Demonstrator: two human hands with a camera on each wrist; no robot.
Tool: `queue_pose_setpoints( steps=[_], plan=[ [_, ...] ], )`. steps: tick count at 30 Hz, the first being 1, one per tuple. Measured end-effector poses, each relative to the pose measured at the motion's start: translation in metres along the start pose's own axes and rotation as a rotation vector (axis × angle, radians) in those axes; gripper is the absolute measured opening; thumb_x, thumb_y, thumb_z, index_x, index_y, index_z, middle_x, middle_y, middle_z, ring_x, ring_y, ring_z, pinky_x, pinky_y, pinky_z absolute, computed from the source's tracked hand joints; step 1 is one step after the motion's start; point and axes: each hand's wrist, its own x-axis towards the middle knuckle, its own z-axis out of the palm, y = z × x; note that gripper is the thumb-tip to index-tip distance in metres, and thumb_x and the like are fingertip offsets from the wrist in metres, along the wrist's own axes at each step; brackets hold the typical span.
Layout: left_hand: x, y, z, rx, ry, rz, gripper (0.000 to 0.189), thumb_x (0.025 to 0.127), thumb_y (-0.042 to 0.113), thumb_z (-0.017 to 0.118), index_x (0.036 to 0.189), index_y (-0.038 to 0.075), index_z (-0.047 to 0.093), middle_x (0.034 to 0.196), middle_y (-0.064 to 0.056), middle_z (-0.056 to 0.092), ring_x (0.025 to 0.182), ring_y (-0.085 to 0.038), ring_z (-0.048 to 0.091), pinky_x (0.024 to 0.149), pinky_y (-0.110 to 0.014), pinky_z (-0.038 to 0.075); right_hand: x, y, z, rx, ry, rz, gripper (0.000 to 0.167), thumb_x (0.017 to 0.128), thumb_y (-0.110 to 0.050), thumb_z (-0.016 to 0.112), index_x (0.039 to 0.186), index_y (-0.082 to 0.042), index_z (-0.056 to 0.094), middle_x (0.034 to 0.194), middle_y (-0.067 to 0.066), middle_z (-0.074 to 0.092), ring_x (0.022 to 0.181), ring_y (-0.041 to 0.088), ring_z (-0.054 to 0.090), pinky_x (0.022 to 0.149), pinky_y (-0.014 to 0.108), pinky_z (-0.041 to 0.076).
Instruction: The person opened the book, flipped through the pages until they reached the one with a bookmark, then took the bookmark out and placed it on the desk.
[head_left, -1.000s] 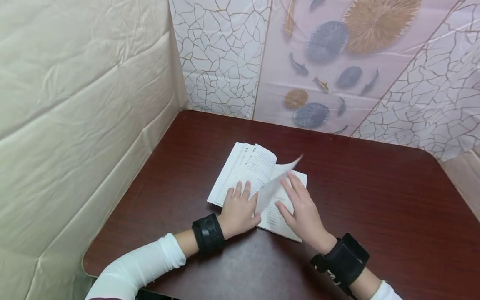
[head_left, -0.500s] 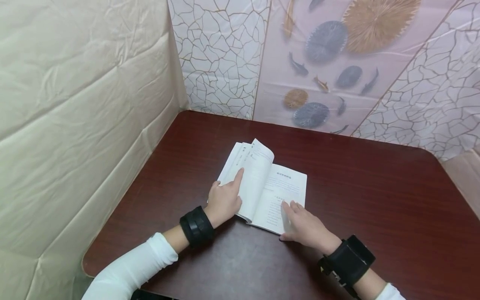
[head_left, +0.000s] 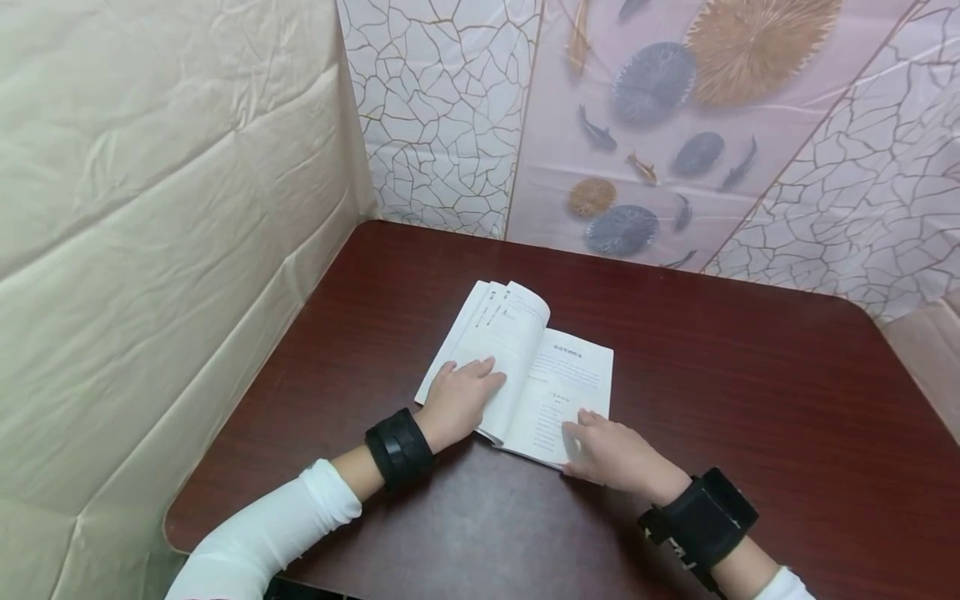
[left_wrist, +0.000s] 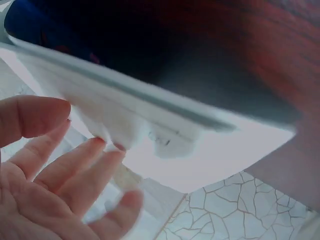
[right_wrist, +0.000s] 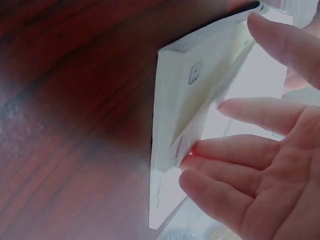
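An open book (head_left: 570, 367) with printed white pages lies on the dark red-brown table. On its left page rests my left hand (head_left: 457, 404), fingers spread toward the middle of the page. The left wrist view shows that hand (left_wrist: 75, 175) with its fingertips against the paper (left_wrist: 165, 150) and its thumb apart. My right hand (head_left: 618, 454) is at the near right corner of the right page, fingers on the paper and thumb near the edge. In the right wrist view, a leaf (right_wrist: 212, 102) stands slightly raised beside the fingertips of the right hand (right_wrist: 260, 155).
The table (head_left: 765, 400) extends around the book. A cream cloth wall (head_left: 187, 208) borders it on the left. Behind stands a patterned backdrop (head_left: 442, 108) with crackle lines and printed fish. Black bands (head_left: 401, 447) circle both wrists.
The raised leaf has gone over to the left side of the book. My left hand swept left, then settled onto the left page. My right hand came down to the near right corner.
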Motion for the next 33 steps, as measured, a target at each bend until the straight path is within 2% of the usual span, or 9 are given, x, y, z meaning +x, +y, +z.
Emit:
queue_pose_setpoints(
  steps=[5, 9, 12, 15, 21, 25, 28, 31, 33],
  plan=[
    [-0.001, 0.003, 0.003, 0.054, 0.062, 0.071, 0.037, 0.079, 0.008, 0.055, 0.115, 0.02, 0.059, 0.12, -0.009, 0.058, 0.108, -0.02, 0.056, 0.074, -0.037, 0.046, -0.001, 0.002, 0.0, 0.001, -0.009, -0.012, 0.046, 0.075, -0.031, 0.066, 0.111, -0.004, 0.059, 0.117, 0.021, 0.055, 0.095, 0.026, 0.058, 0.074, 0.037, 0.048],
    [-0.002, 0.006, 0.003, 0.069, 0.046, 0.093, 0.037, 0.082, 0.011, 0.052, 0.117, 0.022, 0.058, 0.121, -0.013, 0.056, 0.108, -0.024, 0.056, 0.075, -0.037, 0.047, -0.002, 0.002, 0.001, -0.015, 0.007, -0.008, 0.047, 0.071, -0.032, 0.07, 0.108, -0.005, 0.061, 0.113, 0.02, 0.057, 0.091, 0.024, 0.059, 0.071, 0.037, 0.048],
    [-0.002, 0.008, 0.001, 0.071, 0.021, 0.086, 0.037, 0.083, 0.012, 0.051, 0.118, 0.023, 0.058, 0.122, -0.015, 0.054, 0.109, -0.025, 0.055, 0.078, -0.038, 0.046, -0.003, -0.001, 0.004, -0.042, 0.027, 0.001, 0.041, 0.067, -0.035, 0.073, 0.094, -0.006, 0.063, 0.093, 0.011, 0.061, 0.073, 0.018, 0.057, 0.058, 0.032, 0.045],
    [-0.001, 0.009, 0.001, 0.074, 0.018, 0.082, 0.036, 0.083, 0.012, 0.051, 0.117, 0.022, 0.058, 0.122, -0.015, 0.055, 0.109, -0.025, 0.055, 0.08, -0.038, 0.045, -0.003, -0.005, 0.009, -0.091, 0.077, -0.007, 0.031, 0.064, -0.035, 0.074, 0.078, -0.01, 0.061, 0.071, 0.002, 0.053, 0.056, 0.011, 0.045, 0.047, 0.027, 0.036],
    [0.0, 0.009, 0.002, 0.088, 0.039, 0.098, 0.036, 0.081, 0.012, 0.053, 0.115, 0.021, 0.06, 0.119, -0.015, 0.057, 0.107, -0.025, 0.057, 0.078, -0.037, 0.046, -0.004, -0.007, 0.011, -0.17, 0.16, -0.072, 0.02, 0.065, -0.026, 0.072, 0.067, -0.011, 0.059, 0.061, -0.001, 0.05, 0.052, 0.01, 0.045, 0.045, 0.025, 0.034],
    [0.0, 0.009, 0.002, 0.094, 0.04, 0.101, 0.036, 0.081, 0.012, 0.053, 0.115, 0.021, 0.06, 0.119, -0.015, 0.057, 0.107, -0.024, 0.057, 0.078, -0.036, 0.047, -0.006, -0.005, 0.007, -0.165, 0.155, -0.14, 0.019, 0.07, -0.025, 0.069, 0.061, -0.016, 0.056, 0.059, -0.006, 0.046, 0.049, 0.006, 0.038, 0.044, 0.021, 0.03],
    [0.0, 0.01, 0.002, 0.091, 0.048, 0.103, 0.036, 0.08, 0.013, 0.054, 0.115, 0.021, 0.06, 0.119, -0.015, 0.057, 0.106, -0.025, 0.057, 0.076, -0.036, 0.047, -0.007, -0.005, 0.005, -0.137, 0.153, -0.167, 0.023, 0.076, -0.017, 0.063, 0.057, -0.017, 0.052, 0.056, -0.007, 0.043, 0.047, 0.005, 0.033, 0.043, 0.02, 0.027],
    [-0.002, 0.011, 0.003, 0.073, 0.056, 0.102, 0.034, 0.081, 0.017, 0.054, 0.113, 0.021, 0.061, 0.119, -0.017, 0.056, 0.108, -0.027, 0.056, 0.076, -0.037, 0.047, -0.008, -0.005, 0.005, -0.14, 0.229, -0.19, 0.023, 0.076, -0.007, 0.059, 0.057, -0.017, 0.052, 0.053, -0.008, 0.045, 0.045, 0.004, 0.033, 0.041, 0.019, 0.027],
    [-0.003, 0.013, 0.003, 0.053, 0.042, 0.096, 0.032, 0.083, 0.028, 0.052, 0.113, 0.022, 0.061, 0.121, -0.018, 0.054, 0.11, -0.03, 0.053, 0.078, -0.039, 0.046, -0.007, -0.006, 0.004, -0.152, 0.346, -0.22, 0.017, 0.074, -0.004, 0.06, 0.062, -0.015, 0.057, 0.055, -0.006, 0.052, 0.049, 0.005, 0.043, 0.045, 0.021, 0.035]
  ],
)
